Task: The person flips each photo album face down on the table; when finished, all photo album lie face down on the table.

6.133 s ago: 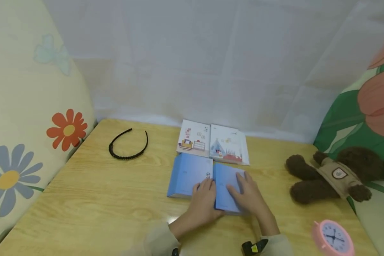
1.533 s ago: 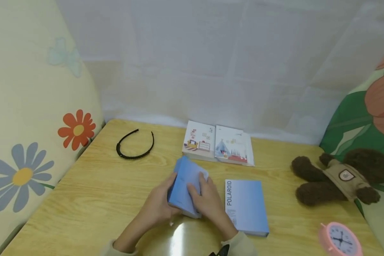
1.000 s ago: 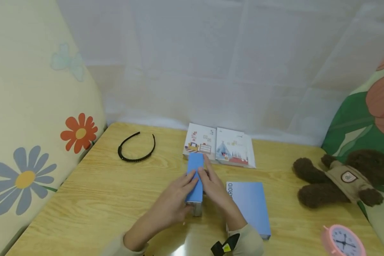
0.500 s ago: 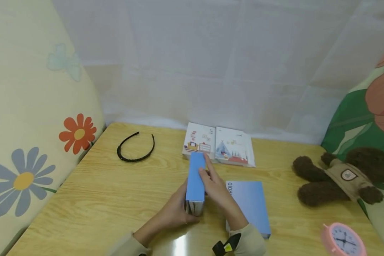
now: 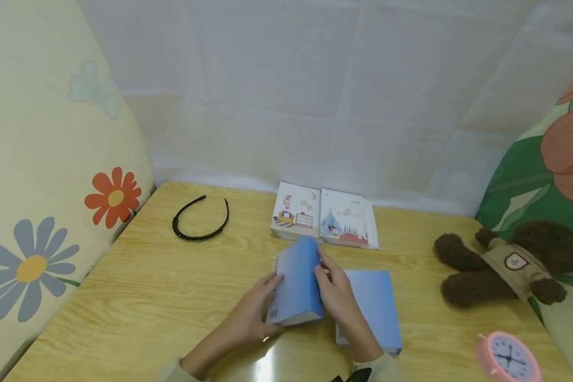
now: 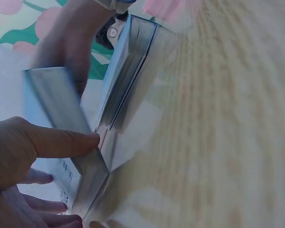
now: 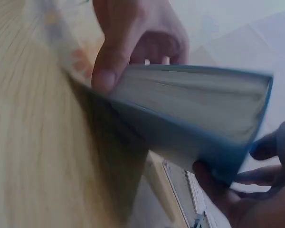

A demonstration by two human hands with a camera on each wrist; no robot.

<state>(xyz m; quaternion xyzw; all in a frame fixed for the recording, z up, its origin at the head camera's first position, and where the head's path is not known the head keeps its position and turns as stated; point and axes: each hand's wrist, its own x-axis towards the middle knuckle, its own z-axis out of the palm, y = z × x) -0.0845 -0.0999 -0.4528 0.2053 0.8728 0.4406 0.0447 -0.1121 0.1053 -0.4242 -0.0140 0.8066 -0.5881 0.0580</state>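
Note:
Both hands hold a thick blue photo album (image 5: 293, 286) tilted above the table, its spine toward the right and its lettered cover facing up and left. My left hand (image 5: 250, 315) grips the left edge, thumb across the page edges in the left wrist view. Along the spine side, my right hand (image 5: 336, 292) holds it with curled fingers. In the right wrist view, the album (image 7: 194, 104) shows its page block between the covers. A second blue photo album (image 5: 374, 307) lies flat just right of it, partly hidden by the right forearm.
Two white illustrated books, left (image 5: 296, 212) and right (image 5: 346, 220), lie side by side behind the hands. A black headband (image 5: 200, 237) lies at the back left. At right are a brown teddy bear (image 5: 506, 265) and a pink alarm clock (image 5: 508, 358).
Both albums lay side by side at first. One was set flat at right, lettered cover up. The other was lifted, stood spine up, then turned so its lettered cover shows.

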